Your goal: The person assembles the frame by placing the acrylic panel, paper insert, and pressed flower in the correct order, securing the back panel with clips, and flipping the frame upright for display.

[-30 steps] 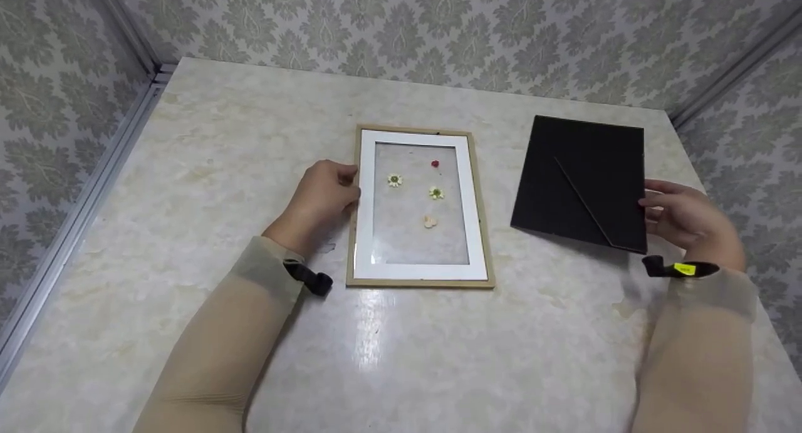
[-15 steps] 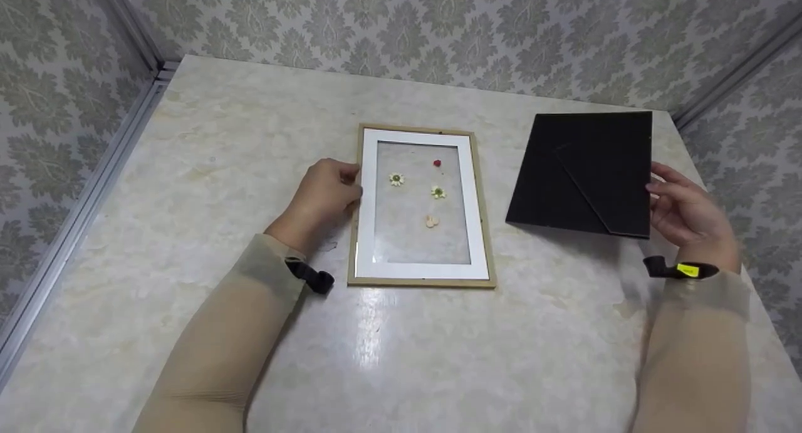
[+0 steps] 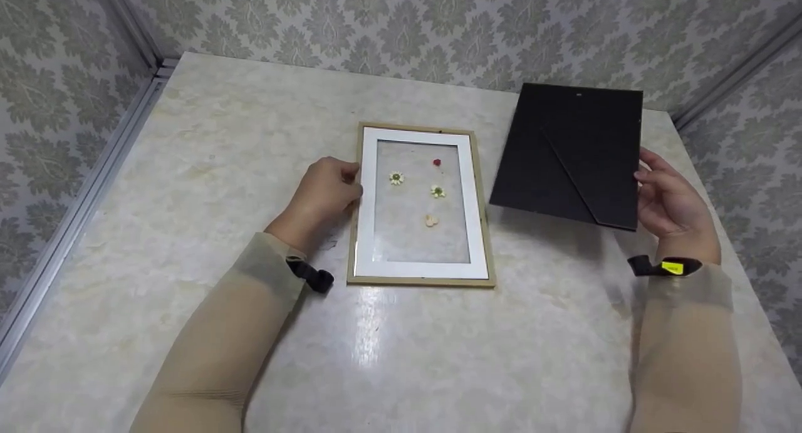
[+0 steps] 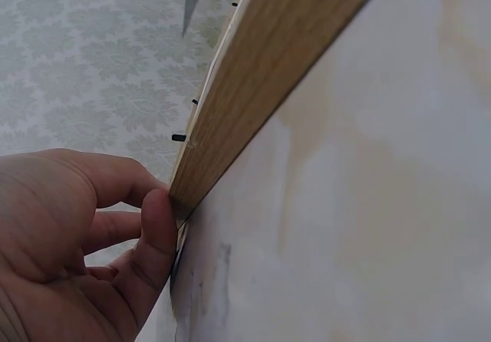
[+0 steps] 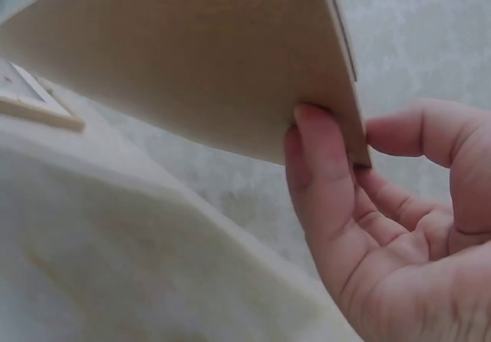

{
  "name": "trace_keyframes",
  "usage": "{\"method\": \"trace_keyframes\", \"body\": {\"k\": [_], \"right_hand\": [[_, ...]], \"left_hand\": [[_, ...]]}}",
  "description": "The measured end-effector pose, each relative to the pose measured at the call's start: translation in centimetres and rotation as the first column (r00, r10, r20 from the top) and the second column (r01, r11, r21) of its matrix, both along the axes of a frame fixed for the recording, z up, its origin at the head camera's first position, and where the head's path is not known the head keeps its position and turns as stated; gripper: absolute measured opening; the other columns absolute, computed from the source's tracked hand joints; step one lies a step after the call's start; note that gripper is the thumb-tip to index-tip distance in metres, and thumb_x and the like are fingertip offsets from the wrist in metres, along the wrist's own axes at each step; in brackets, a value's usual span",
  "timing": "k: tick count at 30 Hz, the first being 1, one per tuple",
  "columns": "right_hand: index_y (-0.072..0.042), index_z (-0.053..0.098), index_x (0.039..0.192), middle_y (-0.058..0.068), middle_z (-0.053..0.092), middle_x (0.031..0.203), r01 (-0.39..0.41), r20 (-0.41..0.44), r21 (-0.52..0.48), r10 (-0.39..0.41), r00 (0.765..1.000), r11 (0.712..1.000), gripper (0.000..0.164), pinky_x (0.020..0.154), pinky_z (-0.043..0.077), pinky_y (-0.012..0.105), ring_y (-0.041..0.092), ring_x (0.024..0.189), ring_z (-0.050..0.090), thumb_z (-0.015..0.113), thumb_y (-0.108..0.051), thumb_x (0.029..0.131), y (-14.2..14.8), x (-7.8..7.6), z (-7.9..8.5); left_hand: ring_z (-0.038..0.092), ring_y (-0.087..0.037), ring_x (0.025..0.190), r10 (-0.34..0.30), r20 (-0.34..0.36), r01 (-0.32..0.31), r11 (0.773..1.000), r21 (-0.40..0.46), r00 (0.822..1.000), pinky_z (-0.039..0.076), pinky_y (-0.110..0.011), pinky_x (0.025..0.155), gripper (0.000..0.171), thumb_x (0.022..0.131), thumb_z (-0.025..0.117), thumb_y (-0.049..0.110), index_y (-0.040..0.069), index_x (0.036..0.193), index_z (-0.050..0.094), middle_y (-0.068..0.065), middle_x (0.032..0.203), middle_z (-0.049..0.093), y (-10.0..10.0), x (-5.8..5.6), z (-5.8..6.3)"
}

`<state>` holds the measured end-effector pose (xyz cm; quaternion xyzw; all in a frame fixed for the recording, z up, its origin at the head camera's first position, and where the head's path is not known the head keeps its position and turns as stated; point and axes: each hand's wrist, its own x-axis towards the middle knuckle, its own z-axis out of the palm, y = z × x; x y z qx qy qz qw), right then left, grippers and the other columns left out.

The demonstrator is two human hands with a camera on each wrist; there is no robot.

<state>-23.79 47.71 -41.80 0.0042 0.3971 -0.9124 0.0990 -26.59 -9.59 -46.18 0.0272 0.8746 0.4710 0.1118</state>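
Observation:
A picture frame point(image 3: 490, 251) of light wood lies on the table, with a white mat around its clear pane. Two white flowers point(image 3: 396, 178), a small red flower point(image 3: 437, 162) and a pale petal piece point(image 3: 430, 220) show inside the mat opening. With thumb and finger my left hand point(image 3: 322, 192) holds the frame's left edge, seen close in the left wrist view. My right hand point(image 3: 673, 201) pinches the right edge of a black frame backing board point(image 3: 557, 157), tilted above the table. Its brown underside shows in the right wrist view; a diagonal stand flap marks its black face.
The pale marbled table point(image 3: 413, 358) meets a patterned wall point(image 3: 401, 32) at the back. Metal rails point(image 3: 135, 101) run along the left side. Small black tabs point(image 4: 179, 137) stick out from the frame's inner side.
My right hand has lifted the backing board and brought it leftward, nearer the picture frame. My left hand and the frame have stayed almost still.

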Motion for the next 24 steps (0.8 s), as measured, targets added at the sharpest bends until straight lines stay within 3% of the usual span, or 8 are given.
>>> {"method": "trace_keyframes", "body": {"k": [3,6,10,17,24], "right_hand": [[-0.001,0.058,0.146,0.018,0.078,0.123,0.012,-0.020,0.026,-0.012,1.000,1.000,0.039,0.082,0.070,0.043,0.034,0.098,0.081,0.037,0.010,0.115,-1.5,-0.3,0.0],[-0.002,0.056,0.150,0.016,0.077,0.125,0.023,-0.036,0.074,-0.020,0.999,0.997,0.040,0.082,0.070,0.040,0.031,0.099,0.081,0.039,0.009,0.115,-3.2,-0.6,0.0],[-0.005,0.052,0.156,0.011,0.074,0.129,0.038,-0.057,0.163,-0.030,0.998,0.986,0.044,0.080,0.068,0.034,0.025,0.097,0.079,0.043,0.008,0.115,-5.5,-0.8,-0.3],[-0.008,0.056,0.154,0.007,0.074,0.129,0.038,-0.060,0.215,-0.025,0.998,0.976,0.044,0.079,0.067,0.031,0.022,0.097,0.080,0.046,0.008,0.114,-9.1,-0.9,-0.8],[-0.008,0.062,0.147,0.008,0.076,0.123,-0.038,-0.077,0.190,0.054,0.996,0.981,0.043,0.081,0.068,0.032,0.024,0.096,0.081,0.043,0.011,0.113,-12.1,-0.3,-0.7]], "left_hand": [[0.067,-0.025,0.125,-0.006,-0.019,0.006,0.999,-0.035,1.000,0.058,-0.040,0.113,0.055,0.101,0.062,0.005,-0.003,0.156,0.064,-0.020,0.146,0.076,0.0,0.1,0.2],[0.070,-0.022,0.106,-0.014,-0.028,0.012,0.999,-0.043,1.000,0.062,-0.035,0.095,0.052,0.099,0.061,0.004,-0.002,0.151,0.069,-0.019,0.129,0.082,-0.1,0.2,0.4],[0.063,-0.017,0.080,-0.015,-0.037,0.014,1.000,-0.025,0.999,0.051,-0.023,0.069,0.051,0.096,0.060,0.001,0.001,0.144,0.076,-0.011,0.103,0.080,-0.3,0.5,0.6],[0.066,-0.020,0.089,-0.006,-0.025,0.005,1.000,-0.017,1.000,0.052,-0.023,0.072,0.049,0.097,0.061,0.000,-0.001,0.144,0.075,-0.017,0.117,0.083,-0.1,0.5,0.6],[0.071,-0.018,0.091,-0.003,0.019,0.002,0.998,0.060,1.000,0.058,-0.022,0.070,0.050,0.100,0.063,0.001,-0.002,0.149,0.071,-0.019,0.128,0.083,0.1,0.4,0.7]]}}
